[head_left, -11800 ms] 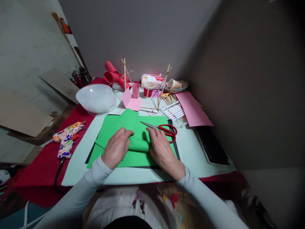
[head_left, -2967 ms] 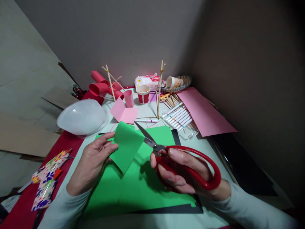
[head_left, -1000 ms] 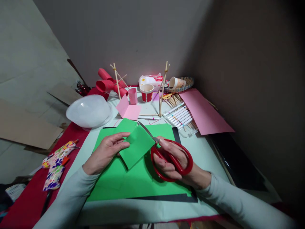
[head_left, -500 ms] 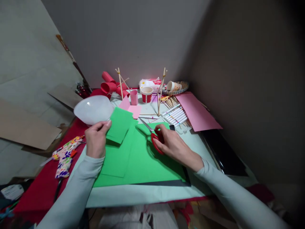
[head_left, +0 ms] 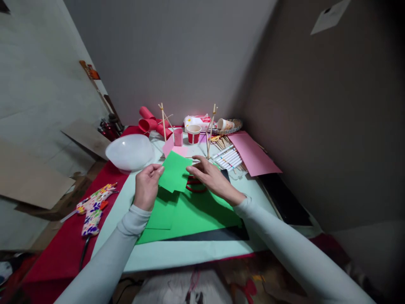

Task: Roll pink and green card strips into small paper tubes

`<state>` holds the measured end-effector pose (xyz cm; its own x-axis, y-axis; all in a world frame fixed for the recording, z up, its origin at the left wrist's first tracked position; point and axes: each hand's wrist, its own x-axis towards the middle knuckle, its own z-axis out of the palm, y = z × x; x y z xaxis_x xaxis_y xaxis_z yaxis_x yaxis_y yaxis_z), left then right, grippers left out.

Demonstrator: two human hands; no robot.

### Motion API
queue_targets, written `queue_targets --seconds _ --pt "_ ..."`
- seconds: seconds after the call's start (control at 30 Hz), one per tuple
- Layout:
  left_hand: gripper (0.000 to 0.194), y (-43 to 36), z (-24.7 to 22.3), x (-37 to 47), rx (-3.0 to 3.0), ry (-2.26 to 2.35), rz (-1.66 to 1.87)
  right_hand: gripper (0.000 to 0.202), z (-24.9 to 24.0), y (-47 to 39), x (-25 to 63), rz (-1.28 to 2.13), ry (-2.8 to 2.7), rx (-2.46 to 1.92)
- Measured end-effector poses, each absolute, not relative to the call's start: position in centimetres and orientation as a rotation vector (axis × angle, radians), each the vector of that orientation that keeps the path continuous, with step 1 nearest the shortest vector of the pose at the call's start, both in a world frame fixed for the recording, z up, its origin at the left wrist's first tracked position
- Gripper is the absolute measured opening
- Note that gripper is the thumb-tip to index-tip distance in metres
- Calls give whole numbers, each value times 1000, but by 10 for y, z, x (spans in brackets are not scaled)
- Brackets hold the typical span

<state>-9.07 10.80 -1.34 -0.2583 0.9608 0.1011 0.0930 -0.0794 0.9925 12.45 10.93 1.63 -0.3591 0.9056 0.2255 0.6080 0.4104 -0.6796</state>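
Observation:
A small green paper piece [head_left: 174,172] is pinched at its left edge by my left hand [head_left: 148,185], raised over the table. My right hand [head_left: 215,179] is at the piece's right edge, thumb and fingers apart, holding nothing. Beneath my right hand, the red handles of the scissors [head_left: 195,185] show on a large green sheet [head_left: 202,215]; their blades are hidden. Another green piece [head_left: 160,216] lies on that sheet, below the raised one.
A white bowl [head_left: 129,151] stands at the left, with a patterned glue gun [head_left: 91,215] nearer me. Behind are stick frames [head_left: 210,131], a red cup [head_left: 193,134] and red paper tubes [head_left: 147,125]. Markers [head_left: 228,158] and pink paper [head_left: 255,155] lie to the right.
My right hand has let go of the scissors, now lying on the green sheet, and reached to the small green piece. My left hand has brought that piece rightward. The view has shifted.

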Motion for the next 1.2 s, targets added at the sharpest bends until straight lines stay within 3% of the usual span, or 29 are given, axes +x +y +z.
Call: queue_targets --seconds 0.1,0.3,0.5,0.6,0.8,0.97,1.1,1.2 --pt "17 115 -11 -80 1292 1404 1330 55 8 127 125 782 -1924 -1325" --pt "20 140 -9 -91 1212 1528 1405 50 -10 157 148 777 -1737 -1395" --pt "37 121 3 -88 1040 1378 1397 42 12 142 157 693 -1646 -1301" --pt "47 95 13 -76 1031 1262 1347 30 24 118 142 893 -1661 -1200" --pt "46 48 15 -77 1009 1216 1186 40 10 79 116 1420 -1590 -971" --pt "60 40 7 -83 943 1193 1072 38 -6 72 116 1615 -1552 -855" --pt "60 37 10 -82 876 1078 950 38 -5 69 120 1572 -1549 -837" --pt "53 35 13 -82 826 1041 949 32 -3 67 124 1334 -1739 -793"
